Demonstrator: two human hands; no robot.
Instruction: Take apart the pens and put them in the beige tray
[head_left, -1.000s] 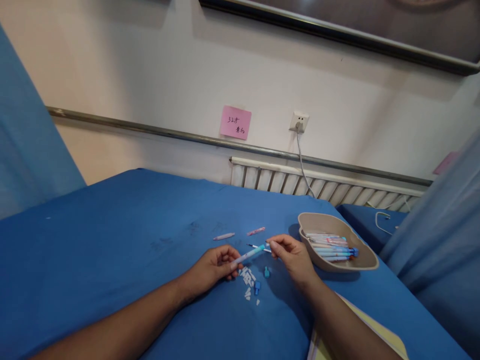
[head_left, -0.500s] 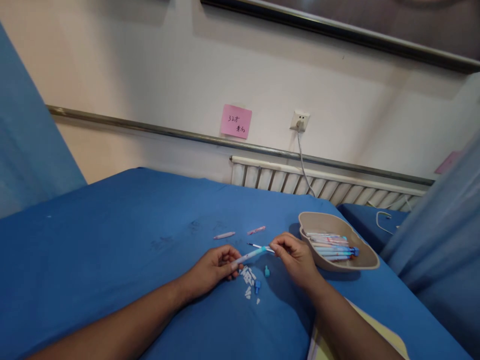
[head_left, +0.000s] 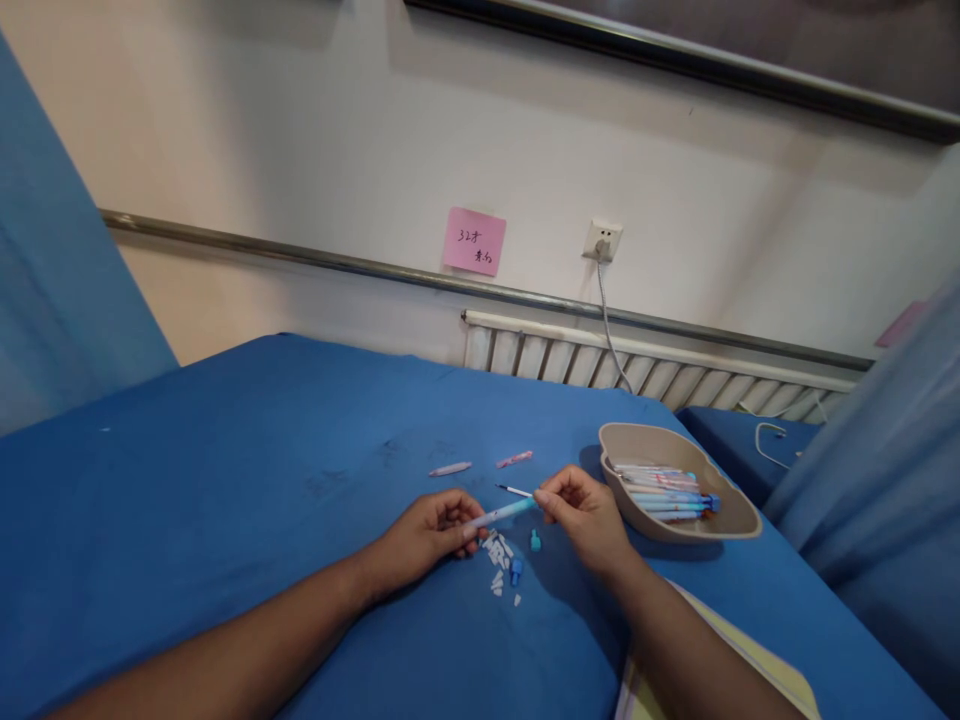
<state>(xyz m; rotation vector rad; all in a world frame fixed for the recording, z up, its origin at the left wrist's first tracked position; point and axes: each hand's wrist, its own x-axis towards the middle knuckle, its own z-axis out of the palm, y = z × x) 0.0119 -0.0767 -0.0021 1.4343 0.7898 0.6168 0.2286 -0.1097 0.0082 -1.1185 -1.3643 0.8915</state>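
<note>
Forearms (head_left: 270, 640) bare (both); left grip (head_left: 439, 527), right grip (head_left: 583, 512) likewise.

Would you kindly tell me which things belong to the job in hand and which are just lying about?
Likely the job's:
pale, turquoise-ended pen tube, in left hand, end at right hand
thin white dark-tipped rod
small white pieces
small turquoise part
small blue part
beige bin of slim pens

Probably just about:
pink paper note
white wall socket
flat yellow item
</note>
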